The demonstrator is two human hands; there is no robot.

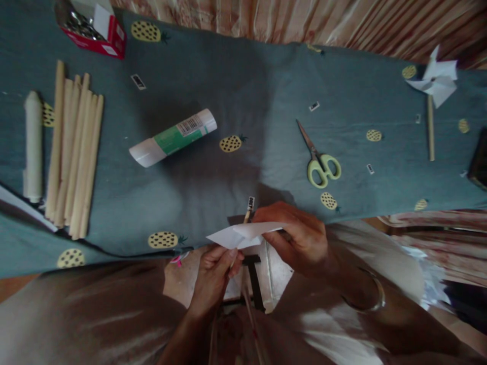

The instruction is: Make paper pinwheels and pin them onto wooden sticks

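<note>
A folded white paper piece (239, 236) is held between my two hands at the table's near edge. My left hand (218, 266) pinches its lower edge with thumb and fingers. On the right side, my right hand (294, 235) grips the paper and is curled around its upper right part. A short wooden stick end (248, 215) shows just behind the paper, beside the right fingers; whether it is held is hidden. Farther right, a finished white paper pinwheel (437, 81) on a wooden stick (430, 129) lies on the cloth.
Scissors (319, 165) with green handles and a glue stick (173, 137) lie on the teal tablecloth (243, 96). Several wooden sticks (76, 157) and a pale capped tube (34, 147) are at the left. A red box (95, 35) of metal pins stands at the back left.
</note>
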